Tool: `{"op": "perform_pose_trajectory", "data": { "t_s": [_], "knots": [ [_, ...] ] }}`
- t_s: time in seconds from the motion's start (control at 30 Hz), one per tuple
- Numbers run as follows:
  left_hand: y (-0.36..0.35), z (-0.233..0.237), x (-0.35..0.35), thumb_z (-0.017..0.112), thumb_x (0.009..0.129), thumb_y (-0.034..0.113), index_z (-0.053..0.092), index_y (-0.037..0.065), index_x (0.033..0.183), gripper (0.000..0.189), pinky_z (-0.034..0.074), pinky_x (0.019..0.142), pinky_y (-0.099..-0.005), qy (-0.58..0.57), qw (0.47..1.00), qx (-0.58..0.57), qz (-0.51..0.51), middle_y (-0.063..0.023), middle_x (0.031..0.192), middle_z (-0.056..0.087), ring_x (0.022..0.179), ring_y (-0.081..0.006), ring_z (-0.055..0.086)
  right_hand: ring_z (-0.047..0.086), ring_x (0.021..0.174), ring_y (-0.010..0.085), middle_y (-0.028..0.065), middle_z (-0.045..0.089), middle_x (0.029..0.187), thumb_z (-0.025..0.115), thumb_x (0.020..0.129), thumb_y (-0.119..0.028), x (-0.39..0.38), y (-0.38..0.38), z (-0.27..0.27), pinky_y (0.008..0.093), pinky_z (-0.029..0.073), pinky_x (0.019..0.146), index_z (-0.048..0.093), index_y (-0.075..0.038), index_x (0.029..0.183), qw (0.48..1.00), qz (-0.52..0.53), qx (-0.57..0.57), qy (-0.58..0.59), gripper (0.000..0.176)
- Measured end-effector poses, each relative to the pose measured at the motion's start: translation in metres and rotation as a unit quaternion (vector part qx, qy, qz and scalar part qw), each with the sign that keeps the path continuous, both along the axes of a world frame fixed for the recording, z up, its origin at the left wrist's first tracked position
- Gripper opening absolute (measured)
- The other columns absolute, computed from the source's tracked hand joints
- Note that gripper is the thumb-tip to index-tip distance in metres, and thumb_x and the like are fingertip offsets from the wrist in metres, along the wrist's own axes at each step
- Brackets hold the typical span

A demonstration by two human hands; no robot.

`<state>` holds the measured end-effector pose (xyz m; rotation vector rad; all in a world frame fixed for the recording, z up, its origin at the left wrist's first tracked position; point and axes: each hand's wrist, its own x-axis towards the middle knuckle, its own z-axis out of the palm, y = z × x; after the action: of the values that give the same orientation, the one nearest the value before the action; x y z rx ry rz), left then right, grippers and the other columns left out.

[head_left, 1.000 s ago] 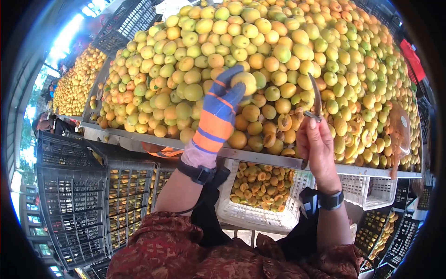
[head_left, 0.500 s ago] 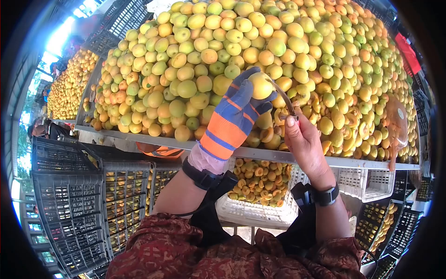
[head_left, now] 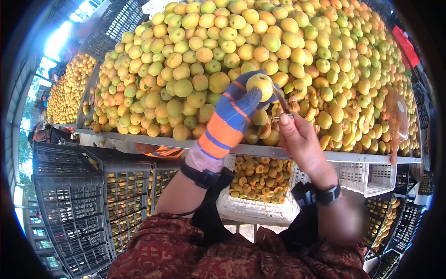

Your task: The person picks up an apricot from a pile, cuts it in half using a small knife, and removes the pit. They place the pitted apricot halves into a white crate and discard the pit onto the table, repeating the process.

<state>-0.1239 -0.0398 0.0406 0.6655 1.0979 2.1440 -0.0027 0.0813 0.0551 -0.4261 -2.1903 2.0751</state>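
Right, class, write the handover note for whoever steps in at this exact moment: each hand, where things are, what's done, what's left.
Left hand, in a blue-and-orange glove, grips a round yellow apricot above the long metal tray.
Right hand, bare, holds a small curved metal knife, blade against that apricot.
Done: cut apricot halves lie in the white plastic crate below.
Left: the heap of whole apricots on the tray.

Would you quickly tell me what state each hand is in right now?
Left hand: closed, holding an apricot.
Right hand: closed, holding a knife against that apricot.
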Motion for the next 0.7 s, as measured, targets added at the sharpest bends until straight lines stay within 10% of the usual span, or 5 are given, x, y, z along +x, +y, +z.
{"op": "perform_pose_trajectory", "data": {
  "t_s": [0.13,0.33,0.47,0.7],
  "knots": [
    [0.016,-0.007,0.02,0.056,0.089,0.027,0.043,0.001,0.126,0.047,0.045,0.091,-0.0376,-0.14,0.987,0.075,-0.006,-0.0143,0.115,0.055,0.106,-0.0261,0.055,0.037,0.051,0.0037,-0.0052,0.04,0.058,0.045,0.094,-0.041,-0.006,-0.013,-0.006,0.0191,0.031,0.046,0.049,-0.005,0.083,0.997,-0.045,0.036,0.058,0.038],
    [0.015,0.002,0.015,0.054,0.091,0.025,0.045,0.001,0.121,0.04,0.047,0.087,-0.0341,-0.04,0.998,0.014,-0.046,-0.0137,0.11,0.057,0.099,-0.0243,0.057,0.039,0.06,0.0087,0.0019,0.043,0.062,0.05,0.093,-0.033,-0.006,-0.001,-0.006,0.0263,0.038,0.054,0.051,0.003,0.087,0.997,-0.051,0.05,0.011,0.037],
    [0.023,0.001,0.025,0.057,0.089,0.022,0.044,0.004,0.124,0.042,0.047,0.082,-0.028,-0.218,0.968,0.124,-0.012,-0.0063,0.107,0.059,0.099,-0.0155,0.055,0.04,0.062,0.011,0.0031,0.044,0.062,0.051,0.093,-0.035,-0.009,-0.011,-0.005,0.0272,0.039,0.057,0.048,0.001,0.082,0.993,-0.082,0.063,0.06,0.037],
    [0.013,-0.002,0.001,0.057,0.088,0.022,0.047,0.0,0.12,0.04,0.046,0.088,-0.0331,0.094,0.994,-0.048,-0.016,-0.0153,0.112,0.057,0.101,-0.0228,0.056,0.04,0.06,0.0101,0.002,0.043,0.062,0.048,0.093,-0.04,0.002,0.013,0.011,0.0269,0.038,0.057,0.051,0.001,0.088,0.997,0.02,0.06,-0.051,0.042]
  ]
}}
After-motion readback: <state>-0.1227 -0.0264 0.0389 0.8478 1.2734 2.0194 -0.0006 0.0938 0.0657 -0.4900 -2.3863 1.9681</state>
